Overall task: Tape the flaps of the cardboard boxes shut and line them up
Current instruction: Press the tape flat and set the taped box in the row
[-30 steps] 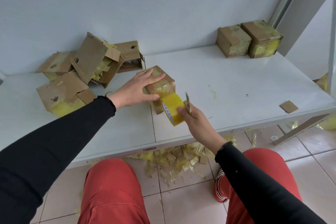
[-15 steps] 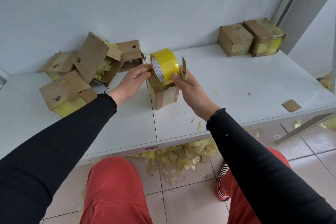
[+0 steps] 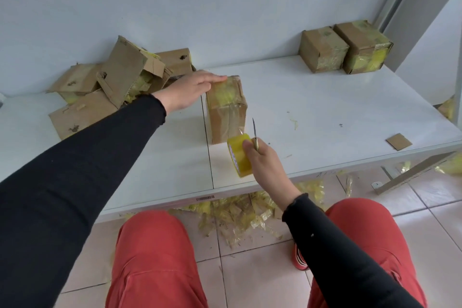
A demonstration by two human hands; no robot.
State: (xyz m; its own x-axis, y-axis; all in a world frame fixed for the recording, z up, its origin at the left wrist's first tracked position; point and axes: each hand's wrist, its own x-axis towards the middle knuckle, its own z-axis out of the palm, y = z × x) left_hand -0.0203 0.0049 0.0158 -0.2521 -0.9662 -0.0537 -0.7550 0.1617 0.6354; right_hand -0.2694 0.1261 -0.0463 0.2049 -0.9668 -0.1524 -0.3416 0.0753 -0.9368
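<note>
A small cardboard box (image 3: 228, 110) stands mid-table with clear tape running over its top and down its front. My left hand (image 3: 191, 91) lies flat on the box's top left edge, fingers straight. In front of the box, my right hand (image 3: 262, 160) grips a yellow tape roll (image 3: 238, 155) and a small knife (image 3: 255, 134) with its blade pointing up. A strip of tape still joins the roll to the box. Two taped boxes (image 3: 322, 49) (image 3: 363, 46) stand side by side at the back right.
A heap of several open boxes (image 3: 120, 82) lies at the back left of the white table (image 3: 312, 112). A cardboard scrap (image 3: 398, 141) sits near the right front edge. Tape scraps (image 3: 240, 215) litter the tiled floor under the table. My red-clad knees are below.
My right hand has pulled the tape roll from above the box down its front to the table. My left hand has moved from the roll to lie flat on the box top.
</note>
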